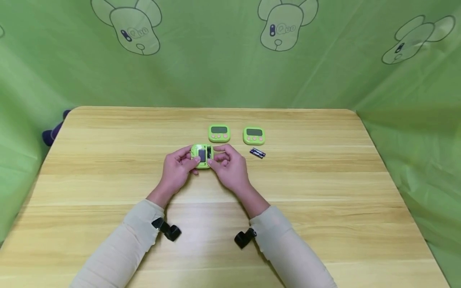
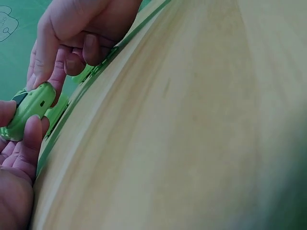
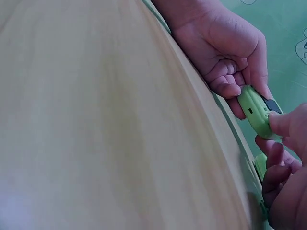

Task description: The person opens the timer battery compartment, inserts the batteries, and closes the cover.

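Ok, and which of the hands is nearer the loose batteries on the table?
Right. The right hand is to the left of the batteries, apart from them; the left hand is farther off, at the left side of the green device both hold.

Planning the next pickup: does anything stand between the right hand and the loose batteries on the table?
Nothing visible does: only tabletop shows between the right hand and the batteries. The timer nearest the batteries lies farther back, off that path.

This looks like a little filming booth: green cloth [image 1: 216, 80] with cartoon animal faces [image 1: 279, 34] hangs around a wooden bench [image 1: 324, 200], and sleeves [image 1: 108, 252] wear black cameras [image 1: 172, 233].
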Demonstrator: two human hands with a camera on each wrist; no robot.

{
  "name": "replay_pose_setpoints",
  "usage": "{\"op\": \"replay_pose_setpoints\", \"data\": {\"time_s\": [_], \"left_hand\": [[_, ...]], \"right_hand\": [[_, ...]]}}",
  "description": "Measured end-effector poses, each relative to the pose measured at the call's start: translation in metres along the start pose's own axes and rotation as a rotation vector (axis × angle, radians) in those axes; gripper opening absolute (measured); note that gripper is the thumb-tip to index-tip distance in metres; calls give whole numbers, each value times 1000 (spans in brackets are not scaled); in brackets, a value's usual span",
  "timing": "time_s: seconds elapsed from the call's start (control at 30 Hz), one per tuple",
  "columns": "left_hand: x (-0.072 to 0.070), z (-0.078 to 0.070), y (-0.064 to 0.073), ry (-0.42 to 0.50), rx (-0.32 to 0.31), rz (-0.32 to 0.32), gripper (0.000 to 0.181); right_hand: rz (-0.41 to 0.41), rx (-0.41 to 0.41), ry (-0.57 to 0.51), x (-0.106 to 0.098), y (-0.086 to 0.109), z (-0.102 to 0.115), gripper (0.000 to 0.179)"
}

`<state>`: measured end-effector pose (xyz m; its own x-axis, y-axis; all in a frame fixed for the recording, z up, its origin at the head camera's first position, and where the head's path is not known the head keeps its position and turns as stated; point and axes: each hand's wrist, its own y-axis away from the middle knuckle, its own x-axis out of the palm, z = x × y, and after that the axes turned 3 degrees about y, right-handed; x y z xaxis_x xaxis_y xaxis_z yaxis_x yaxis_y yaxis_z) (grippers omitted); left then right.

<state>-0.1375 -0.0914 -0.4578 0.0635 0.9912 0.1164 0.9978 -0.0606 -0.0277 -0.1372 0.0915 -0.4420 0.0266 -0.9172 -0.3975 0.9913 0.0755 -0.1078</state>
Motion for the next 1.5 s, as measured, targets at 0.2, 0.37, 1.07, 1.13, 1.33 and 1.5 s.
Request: {"op": "replay_pose_setpoints", "data": {"time_s": [0.2,0.37,1.07,1.13,1.33,1.5], "left_hand": [[-2,1,0,33,-8,-9,43],[-5,1,1,41,-21,-9,44],[-4,1,1,21,7,14,45],[-3,1,2,20,10,17,46],[-2,1,1,15,11,18,46],[-1,1,0,-1,15,23,45]], "right_hand": [[7,-26,94,-8,1,3,41],[-52,-14,168,-22,5,-1,41],[29,214,202,-45,5,-6,38],[49,218,186,-46,4,-5,33],[39,187,100,-43,5,-7,22],[38,214,-126,-37,2,-8,20]]}}
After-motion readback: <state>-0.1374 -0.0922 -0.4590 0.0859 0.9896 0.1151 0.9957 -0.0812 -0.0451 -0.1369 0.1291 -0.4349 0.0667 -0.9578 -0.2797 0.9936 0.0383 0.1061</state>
